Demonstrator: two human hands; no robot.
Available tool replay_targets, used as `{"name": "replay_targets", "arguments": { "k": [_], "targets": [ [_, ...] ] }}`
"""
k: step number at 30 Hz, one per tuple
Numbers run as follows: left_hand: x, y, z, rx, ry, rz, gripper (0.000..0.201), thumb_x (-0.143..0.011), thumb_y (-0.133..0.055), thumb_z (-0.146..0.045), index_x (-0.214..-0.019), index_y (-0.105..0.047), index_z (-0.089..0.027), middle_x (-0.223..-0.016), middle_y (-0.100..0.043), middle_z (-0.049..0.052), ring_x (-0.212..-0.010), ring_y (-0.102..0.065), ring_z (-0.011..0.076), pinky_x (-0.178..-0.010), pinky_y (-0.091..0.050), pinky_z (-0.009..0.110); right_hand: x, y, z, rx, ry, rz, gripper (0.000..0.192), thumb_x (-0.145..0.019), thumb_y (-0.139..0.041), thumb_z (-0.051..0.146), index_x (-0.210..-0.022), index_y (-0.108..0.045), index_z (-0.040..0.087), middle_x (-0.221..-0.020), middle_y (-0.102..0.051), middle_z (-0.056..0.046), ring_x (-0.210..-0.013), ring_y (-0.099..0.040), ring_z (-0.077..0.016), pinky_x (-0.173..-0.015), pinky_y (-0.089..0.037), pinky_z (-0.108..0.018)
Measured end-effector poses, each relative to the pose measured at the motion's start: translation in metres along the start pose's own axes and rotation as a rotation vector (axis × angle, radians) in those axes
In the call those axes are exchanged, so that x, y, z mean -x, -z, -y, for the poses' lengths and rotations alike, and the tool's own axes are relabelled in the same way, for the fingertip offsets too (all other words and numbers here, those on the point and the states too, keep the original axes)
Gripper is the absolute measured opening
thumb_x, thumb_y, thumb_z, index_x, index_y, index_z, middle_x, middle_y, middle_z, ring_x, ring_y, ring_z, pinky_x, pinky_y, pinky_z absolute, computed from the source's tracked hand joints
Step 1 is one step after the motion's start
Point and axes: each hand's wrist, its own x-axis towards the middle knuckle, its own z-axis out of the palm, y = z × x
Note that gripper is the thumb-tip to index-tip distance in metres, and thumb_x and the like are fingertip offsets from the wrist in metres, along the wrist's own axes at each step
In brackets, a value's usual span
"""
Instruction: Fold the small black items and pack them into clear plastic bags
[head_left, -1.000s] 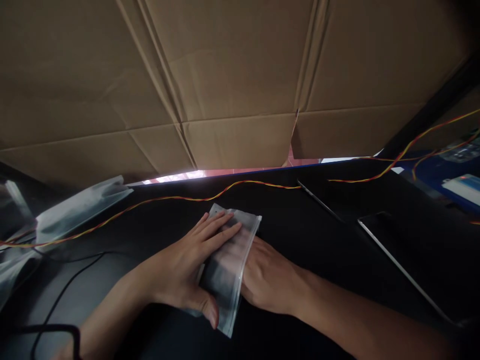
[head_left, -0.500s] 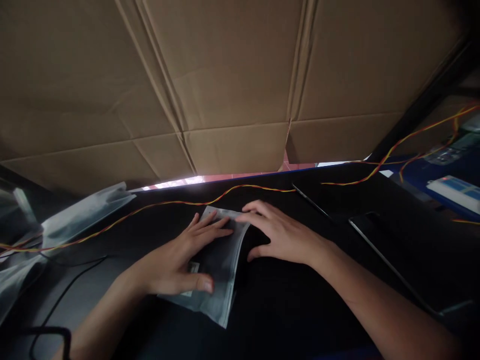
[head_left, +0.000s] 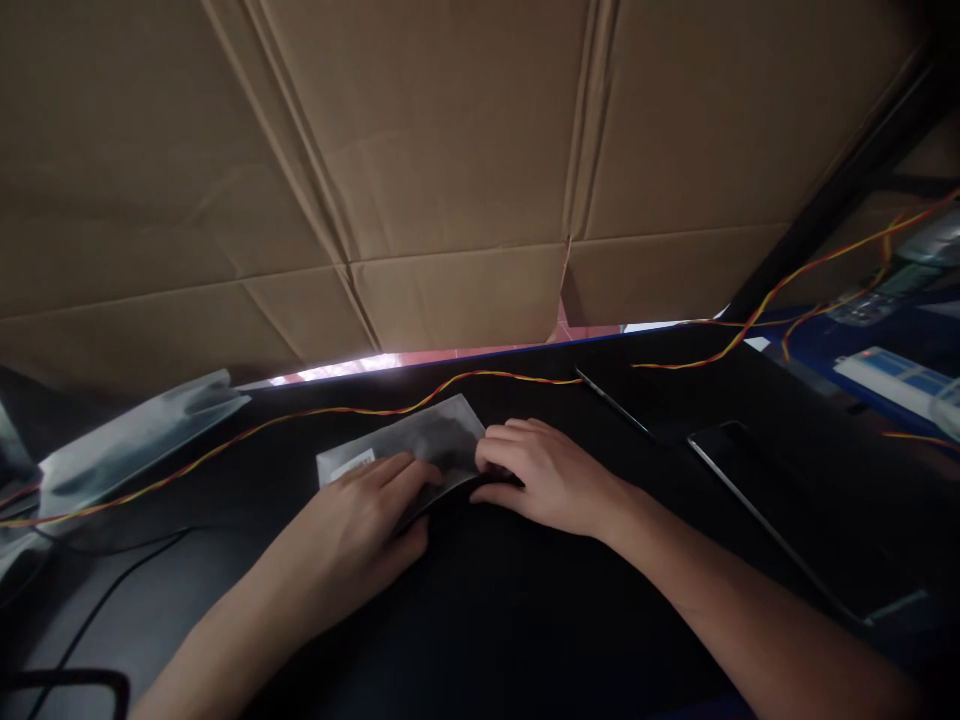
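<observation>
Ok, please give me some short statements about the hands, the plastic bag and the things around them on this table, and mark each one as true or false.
1. Both hands touch the grey plastic bag. True: the left hand lies on its near edge and the right hand is at its right end.
2. The bag is lifted high above the table. False: it lies on the dark surface.
3. A red and yellow wire runs across the table behind the bag. True.
4. A green cloth hangs behind the table. False: brown cardboard stands there.
5. More plastic bags lie to the left. True.
</observation>
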Motion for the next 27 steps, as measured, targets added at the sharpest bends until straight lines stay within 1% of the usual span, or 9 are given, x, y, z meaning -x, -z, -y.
{"name": "replay_targets", "arguments": {
  "k": [5,8,11,14,16,19,21,23,27],
  "targets": [
    [0.004,0.008,-0.004,0.093,-0.041,-0.122,0.026,-0.104,-0.050,-0.014,-0.122,-0.064,-0.026,-0.111,-0.069,0.003,-0.088,-0.072,0.0181,-0.075,-0.054,0.030,0.001,0.006,0.005,-0.027,0.006,-0.132,0.019,-0.106,-0.073,0.031,-0.095,-0.060,0.022,-0.092,-0.065,0.002,-0.087,-0.059,-0.0168,-0.083,-0.043,-0.033],
    [0.003,0.001,-0.003,0.051,-0.049,-0.104,0.026,-0.100,-0.048,-0.007,-0.111,-0.063,-0.024,-0.102,-0.067,0.001,-0.080,-0.069,0.0167,-0.069,-0.051,0.029,0.001,0.002,0.008,0.049,-0.015,-0.059,0.019,-0.099,-0.075,0.013,-0.097,-0.059,0.022,-0.097,-0.067,0.000,-0.092,-0.059,-0.0189,-0.084,-0.043,-0.035],
    [0.002,-0.006,-0.002,0.048,-0.090,-0.073,0.027,-0.098,-0.043,-0.002,-0.097,-0.060,-0.023,-0.091,-0.063,0.000,-0.069,-0.062,0.0143,-0.063,-0.047,0.027,0.002,-0.005,0.007,0.062,-0.035,0.010,0.025,-0.092,-0.070,0.000,-0.101,-0.061,0.022,-0.102,-0.066,-0.001,-0.094,-0.058,-0.0202,-0.084,-0.046,-0.035],
    [0.002,-0.005,-0.002,0.104,-0.117,-0.098,0.026,-0.101,-0.043,-0.004,-0.097,-0.060,-0.023,-0.091,-0.063,-0.001,-0.070,-0.061,0.0131,-0.063,-0.047,0.025,0.001,-0.007,0.005,0.022,-0.017,-0.069,0.033,-0.093,-0.066,-0.001,-0.118,-0.065,0.021,-0.119,-0.066,-0.005,-0.103,-0.060,-0.0211,-0.090,-0.050,-0.036],
    [0.002,-0.003,-0.002,0.135,-0.091,-0.138,0.026,-0.102,-0.042,-0.005,-0.103,-0.060,-0.024,-0.095,-0.064,0.000,-0.074,-0.064,0.0133,-0.067,-0.050,0.025,0.001,-0.007,0.003,0.004,0.013,-0.111,0.033,-0.097,-0.066,0.002,-0.124,-0.066,0.021,-0.122,-0.068,-0.005,-0.108,-0.060,-0.0218,-0.095,-0.050,-0.037],
    [0.001,-0.003,0.000,0.081,-0.036,-0.149,0.020,-0.103,-0.053,-0.017,-0.120,-0.060,-0.025,-0.116,-0.068,0.005,-0.093,-0.072,0.0199,-0.079,-0.058,0.030,-0.001,-0.006,0.001,0.024,0.008,-0.117,0.021,-0.099,-0.067,0.006,-0.113,-0.069,0.021,-0.110,-0.072,-0.002,-0.102,-0.060,-0.0213,-0.093,-0.047,-0.038],
    [0.001,-0.006,0.004,-0.003,-0.012,-0.134,0.028,-0.099,-0.064,-0.024,-0.126,-0.059,-0.025,-0.124,-0.069,0.008,-0.103,-0.073,0.0266,-0.083,-0.061,0.036,-0.002,-0.007,0.001,0.043,-0.014,-0.117,0.019,-0.098,-0.067,0.004,-0.106,-0.067,0.021,-0.106,-0.071,-0.001,-0.099,-0.061,-0.0205,-0.090,-0.044,-0.037],
    [0.000,-0.008,0.007,-0.051,0.000,-0.112,0.028,-0.094,-0.065,-0.019,-0.121,-0.060,-0.024,-0.117,-0.071,0.008,-0.100,-0.074,0.0279,-0.080,-0.060,0.037,-0.003,-0.008,0.002,0.053,-0.026,-0.107,0.022,-0.096,-0.066,0.000,-0.101,-0.063,0.021,-0.104,-0.070,-0.001,-0.096,-0.061,-0.0191,-0.088,-0.043,-0.037],
    [-0.001,-0.005,0.006,-0.036,-0.006,-0.095,0.028,-0.088,-0.054,-0.005,-0.106,-0.061,-0.024,-0.100,-0.068,0.004,-0.087,-0.070,0.0233,-0.072,-0.055,0.033,-0.003,-0.009,0.008,0.068,-0.031,-0.078,0.027,-0.091,-0.063,-0.004,-0.094,-0.056,0.022,-0.098,-0.067,0.000,-0.089,-0.058,-0.0175,-0.080,-0.039,-0.035]
  ]
}}
